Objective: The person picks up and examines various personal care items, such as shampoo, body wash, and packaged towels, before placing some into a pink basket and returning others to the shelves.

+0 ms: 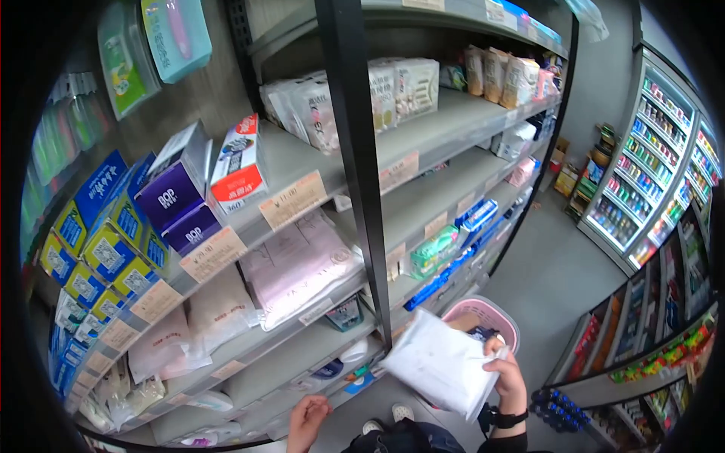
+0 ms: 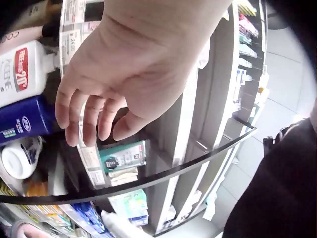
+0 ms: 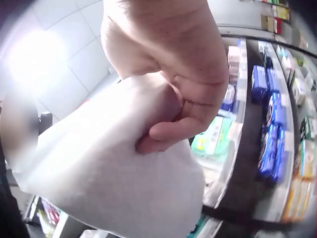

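Note:
My right hand [image 1: 507, 377] pinches the edge of a white, soft plastic-wrapped package [image 1: 438, 362], thumb on one side and fingers on the other. In the right wrist view the fingers press into its white wrapping [image 3: 114, 168], which sags below the hand. Part of a pink basket [image 1: 516, 336] shows behind the package, with the rest of the basket hidden. My left hand [image 1: 308, 423] hangs in front of the lower shelves with nothing in it. Seen from the left wrist, its fingers [image 2: 90, 121] are loosely bent in front of a teal packet [image 2: 124, 154].
A black shelf post [image 1: 349, 151] rises between two shelf bays. Pink-white packages [image 1: 298, 264] and purple boxes [image 1: 170, 195] sit on the left shelves. Drink coolers [image 1: 646, 158] stand at the far right, beyond the grey floor [image 1: 544, 249]. A low rack [image 1: 634, 325] lines the right side.

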The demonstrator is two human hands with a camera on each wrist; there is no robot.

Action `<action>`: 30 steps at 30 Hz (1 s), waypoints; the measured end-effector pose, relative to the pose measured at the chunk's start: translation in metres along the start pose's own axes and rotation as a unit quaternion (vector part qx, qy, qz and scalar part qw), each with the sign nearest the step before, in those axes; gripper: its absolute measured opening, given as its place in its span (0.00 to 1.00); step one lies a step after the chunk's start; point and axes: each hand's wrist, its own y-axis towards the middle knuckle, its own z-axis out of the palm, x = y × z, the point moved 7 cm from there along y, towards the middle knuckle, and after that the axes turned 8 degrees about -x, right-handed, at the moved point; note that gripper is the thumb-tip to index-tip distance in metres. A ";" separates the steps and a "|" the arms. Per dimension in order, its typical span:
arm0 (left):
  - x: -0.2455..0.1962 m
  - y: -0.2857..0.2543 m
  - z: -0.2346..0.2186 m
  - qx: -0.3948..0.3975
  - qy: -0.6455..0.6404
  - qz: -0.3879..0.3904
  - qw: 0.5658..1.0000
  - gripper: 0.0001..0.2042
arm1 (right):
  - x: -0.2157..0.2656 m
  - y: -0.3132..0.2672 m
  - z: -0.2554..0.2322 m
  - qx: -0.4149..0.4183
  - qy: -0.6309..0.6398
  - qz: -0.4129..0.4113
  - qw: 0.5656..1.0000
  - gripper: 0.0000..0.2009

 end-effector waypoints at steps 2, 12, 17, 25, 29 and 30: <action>-0.031 -0.004 0.017 0.022 -0.028 -0.020 0.999 0.12 | 0.000 -0.014 0.034 0.065 0.024 0.026 0.997 0.15; -0.044 -0.023 -0.003 0.001 -0.116 0.028 0.993 0.23 | -0.022 -0.062 0.147 0.284 -0.061 0.034 0.956 0.31; -0.051 -0.035 -0.015 -0.027 -0.265 0.005 0.964 0.28 | -0.017 -0.069 0.172 0.360 -0.100 -0.216 0.902 0.10; -0.042 -0.061 -0.039 0.026 -0.458 -0.061 0.886 0.39 | -0.006 -0.085 0.206 0.314 -0.169 -0.351 0.866 0.12; -0.030 -0.066 -0.051 -0.008 -0.431 -0.054 0.901 0.37 | -0.014 -0.088 0.215 0.348 -0.198 -0.356 0.844 0.14; -0.029 -0.066 -0.053 -0.027 -0.402 -0.043 0.914 0.36 | -0.017 -0.088 0.219 0.357 -0.208 -0.353 0.840 0.15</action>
